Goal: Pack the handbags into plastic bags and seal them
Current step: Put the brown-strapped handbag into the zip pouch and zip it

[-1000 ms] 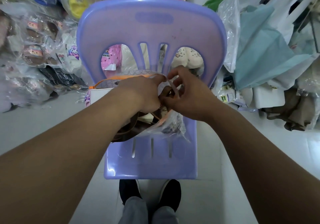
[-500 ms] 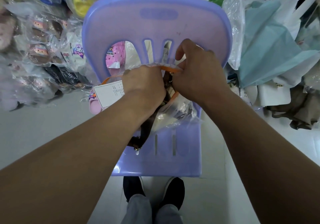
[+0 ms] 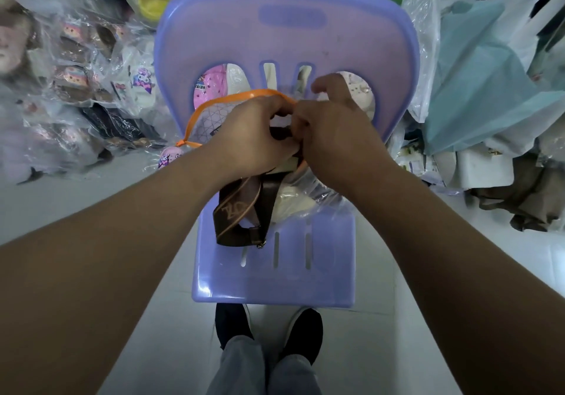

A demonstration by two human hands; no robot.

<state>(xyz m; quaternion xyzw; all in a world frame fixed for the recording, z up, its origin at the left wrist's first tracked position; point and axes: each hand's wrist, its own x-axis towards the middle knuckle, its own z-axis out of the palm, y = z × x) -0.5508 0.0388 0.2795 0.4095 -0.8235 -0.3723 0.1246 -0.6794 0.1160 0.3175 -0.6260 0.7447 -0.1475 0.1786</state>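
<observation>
Purple chair (image 3: 275, 278) seat carries load. Brown strap (image 3: 241, 211) now hangs lower over seat than half second ago. Right hand (image 3: 336, 140) has dropped from chair back; meets left hand (image 3: 253, 137), knuckles touching. Both pinch mouth of plastic bag (image 3: 324, 199). Handbag (image 3: 208, 122) inside bag on seat: pale quilted panel, orange band (image 3: 244, 93) arcing above, raised since.

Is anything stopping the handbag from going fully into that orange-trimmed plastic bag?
Yes: the brown strap spills out below the left hand and right hand onto the chair seat, seemingly outside the plastic bag, so it blocks sealing.
</observation>
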